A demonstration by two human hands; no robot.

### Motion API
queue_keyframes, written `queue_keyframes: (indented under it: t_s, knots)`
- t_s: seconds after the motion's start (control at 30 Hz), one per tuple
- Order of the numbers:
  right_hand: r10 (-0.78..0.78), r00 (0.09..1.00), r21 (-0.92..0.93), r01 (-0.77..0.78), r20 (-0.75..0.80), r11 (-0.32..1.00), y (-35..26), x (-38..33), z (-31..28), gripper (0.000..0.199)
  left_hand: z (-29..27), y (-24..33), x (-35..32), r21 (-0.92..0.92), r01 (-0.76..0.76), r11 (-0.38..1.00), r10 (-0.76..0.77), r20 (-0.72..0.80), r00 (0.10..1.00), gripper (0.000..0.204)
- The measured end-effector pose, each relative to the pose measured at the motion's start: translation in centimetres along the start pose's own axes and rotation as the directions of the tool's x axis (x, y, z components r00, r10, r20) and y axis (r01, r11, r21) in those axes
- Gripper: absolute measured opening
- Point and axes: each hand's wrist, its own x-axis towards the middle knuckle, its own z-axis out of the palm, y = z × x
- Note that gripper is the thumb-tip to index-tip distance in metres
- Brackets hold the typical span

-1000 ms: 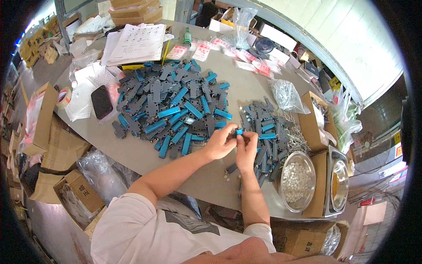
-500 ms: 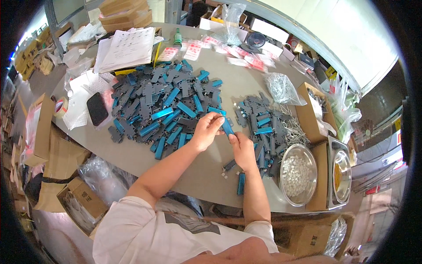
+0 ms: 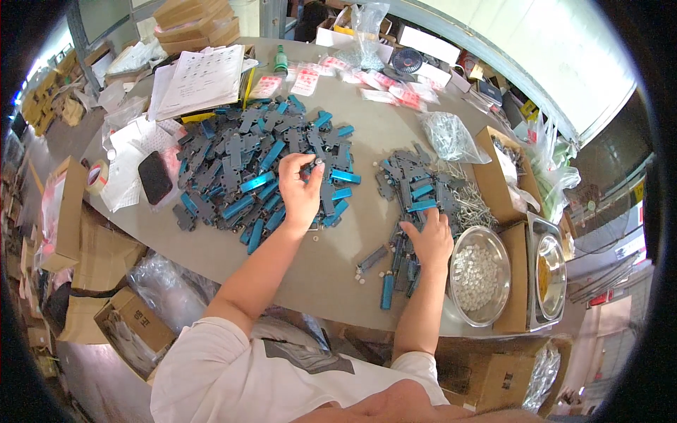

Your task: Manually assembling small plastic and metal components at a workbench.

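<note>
My left hand [image 3: 300, 189] is raised at the right side of a large heap of dark grey and blue flat parts [image 3: 233, 166]. Its thumb and forefinger pinch a small pale piece [image 3: 319, 163], too small to name. My right hand [image 3: 431, 240] is over the smaller heap of similar parts [image 3: 407, 176], fingers apart and fingertips close to a blue part [image 3: 422, 205]. Whether it touches that part I cannot tell. Several blue parts [image 3: 345, 177] lie beside my left hand. A small white ring [image 3: 315, 238] rests on the table below it.
Right of my right hand stands a metal bowl of white pieces [image 3: 509, 278], with loose screws [image 3: 474, 204] behind it. A cardboard box [image 3: 486, 163], a clear bag [image 3: 451, 137] and a second bowl [image 3: 562, 282] are nearby. A phone [image 3: 155, 176] and papers [image 3: 201, 81] lie left.
The blue part held between both hands has left them. My left hand has moved left and up with a small piece; my right hand has moved right and opened.
</note>
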Motion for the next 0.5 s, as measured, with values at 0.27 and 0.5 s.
queue_keyframes:
  t_s: [0.27, 0.5]
  knots:
    - [0.103, 0.956, 0.063, -0.125, 0.275, 0.990, 1.0, 0.7, 1.0, 0.042, 2.3, 2.8, -4.0, 0.182, -0.417, 0.891, 0.255, 0.561, 0.788, 0.031]
    - [0.060, 0.989, 0.385, -0.110, 0.139, 0.916, 2.3, 1.3, 1.6, 0.028, 8.2, -1.4, -5.7, 0.109, -0.474, 0.874, 0.132, 0.885, 0.447, 0.032]
